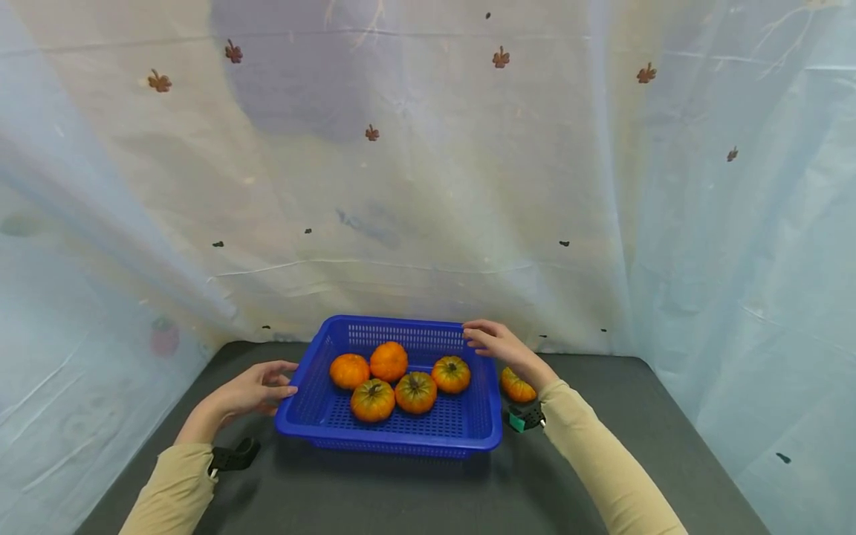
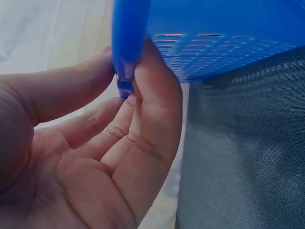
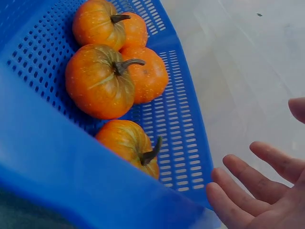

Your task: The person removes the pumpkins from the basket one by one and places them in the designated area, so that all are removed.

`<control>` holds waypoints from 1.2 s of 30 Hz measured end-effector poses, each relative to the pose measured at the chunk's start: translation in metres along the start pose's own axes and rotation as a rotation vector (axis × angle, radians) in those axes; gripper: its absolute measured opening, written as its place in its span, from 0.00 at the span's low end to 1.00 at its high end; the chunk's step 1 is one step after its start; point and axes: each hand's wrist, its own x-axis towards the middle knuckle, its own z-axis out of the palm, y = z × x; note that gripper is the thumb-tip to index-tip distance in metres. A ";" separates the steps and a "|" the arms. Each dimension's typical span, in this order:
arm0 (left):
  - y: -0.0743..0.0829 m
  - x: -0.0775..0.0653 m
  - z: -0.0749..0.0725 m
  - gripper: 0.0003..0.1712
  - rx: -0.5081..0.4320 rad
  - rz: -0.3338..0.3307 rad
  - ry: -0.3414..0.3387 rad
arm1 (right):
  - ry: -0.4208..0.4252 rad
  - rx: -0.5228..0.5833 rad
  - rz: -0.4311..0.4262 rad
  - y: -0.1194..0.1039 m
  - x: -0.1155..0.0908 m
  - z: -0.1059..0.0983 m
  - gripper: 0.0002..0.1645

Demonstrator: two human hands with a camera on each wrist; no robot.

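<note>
A blue plastic basket point(image 1: 401, 440) with slotted walls stands on the dark table, several small orange pumpkins point(image 1: 416, 392) inside it. My left hand point(image 1: 250, 390) pinches its left rim; in the left wrist view, the thumb lies on one side of the rim point(image 2: 129, 38) and curled fingers on the other. At the far right corner is my right hand point(image 1: 501, 343), fingers spread and loosely bent. The right wrist view shows those fingertips point(image 3: 217, 191) right at the basket's edge, with nothing gripped. Green-tinged pumpkins with dark stems point(image 3: 100, 81) show there too.
Another orange pumpkin point(image 1: 517, 386) lies on the table point(image 1: 374, 498) just right of the basket, partly behind the right wrist's dark band point(image 1: 524, 417). Pale printed sheeting point(image 1: 428, 186) hangs behind the table and along both sides.
</note>
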 end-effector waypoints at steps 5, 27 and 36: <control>-0.002 -0.002 0.000 0.39 0.003 0.013 -0.012 | 0.025 -0.029 0.033 0.003 0.004 0.011 0.29; -0.005 -0.003 -0.001 0.38 -0.004 0.041 -0.031 | -0.081 -0.159 0.104 -0.001 0.020 0.034 0.33; -0.002 0.001 -0.001 0.38 0.009 0.042 -0.018 | -0.089 -0.212 0.187 -0.001 0.023 0.039 0.38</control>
